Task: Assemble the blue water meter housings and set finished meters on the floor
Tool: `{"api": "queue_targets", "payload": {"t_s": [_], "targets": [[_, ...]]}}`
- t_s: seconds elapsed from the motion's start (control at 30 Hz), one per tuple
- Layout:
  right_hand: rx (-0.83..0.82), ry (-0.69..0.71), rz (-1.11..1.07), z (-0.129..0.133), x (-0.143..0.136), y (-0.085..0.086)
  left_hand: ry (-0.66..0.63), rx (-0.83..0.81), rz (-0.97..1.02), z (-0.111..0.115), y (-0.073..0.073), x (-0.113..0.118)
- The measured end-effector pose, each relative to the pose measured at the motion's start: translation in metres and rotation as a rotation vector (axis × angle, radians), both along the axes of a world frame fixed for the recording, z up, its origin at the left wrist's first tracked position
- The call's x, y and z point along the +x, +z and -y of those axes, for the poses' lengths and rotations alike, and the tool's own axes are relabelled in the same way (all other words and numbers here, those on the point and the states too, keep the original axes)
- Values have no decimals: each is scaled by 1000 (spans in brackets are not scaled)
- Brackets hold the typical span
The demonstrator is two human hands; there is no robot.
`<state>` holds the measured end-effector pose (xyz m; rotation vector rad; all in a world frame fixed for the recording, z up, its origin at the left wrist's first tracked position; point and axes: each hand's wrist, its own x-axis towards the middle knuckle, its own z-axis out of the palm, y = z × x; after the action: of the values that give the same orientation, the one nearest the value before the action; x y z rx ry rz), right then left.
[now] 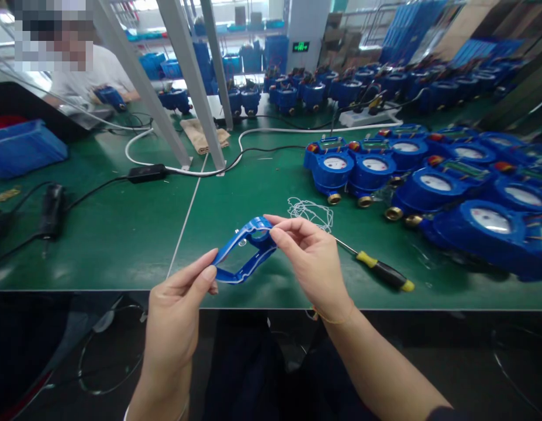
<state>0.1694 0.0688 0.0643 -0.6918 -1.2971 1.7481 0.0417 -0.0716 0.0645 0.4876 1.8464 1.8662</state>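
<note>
Between my two hands, over the front edge of the green table, is a blue plastic meter cover (227,276) with an open middle and a thin white gasket along its rim. My left hand (183,298) pinches its left end between thumb and fingers. At its far right end, my right hand (312,251) is closed with thumb and forefinger on the rim, where the gasket runs. Just behind the right hand lies a loose heap of white gaskets (312,211). A screwdriver (385,273) with a black and yellow handle rests to the right of that hand.
Several blue water meters (373,166) with brass ends crowd the table's right side. A white cable (248,133) and a black adapter (147,172) cross behind. Metal posts (194,82) rise from the tabletop. A blue bin (27,149) stands left; another person (89,76) sits beyond.
</note>
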Motion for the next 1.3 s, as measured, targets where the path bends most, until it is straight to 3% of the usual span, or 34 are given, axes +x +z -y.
{"api": "queue_targets", "payload": {"t_s": [0.17,0.4,0.6,0.83,0.93,1.07,1.3], "targets": [[-33,7,-14,2,6,2,-22,17,40,2,6,4],[-97,191,-4,-5,13,9,-77,-10,76,2,9,6],[-292,291,-61,-5,16,5,-58,5,101,2,9,6],[-330,205,-106,6,16,-2,-17,80,205,-2,6,10],[-301,100,-77,10,17,-3,32,132,176,-4,6,12],[-304,69,-36,12,17,-3,74,152,85,-5,7,17],[-137,23,15,8,17,-4,79,104,17,-4,4,18]]}}
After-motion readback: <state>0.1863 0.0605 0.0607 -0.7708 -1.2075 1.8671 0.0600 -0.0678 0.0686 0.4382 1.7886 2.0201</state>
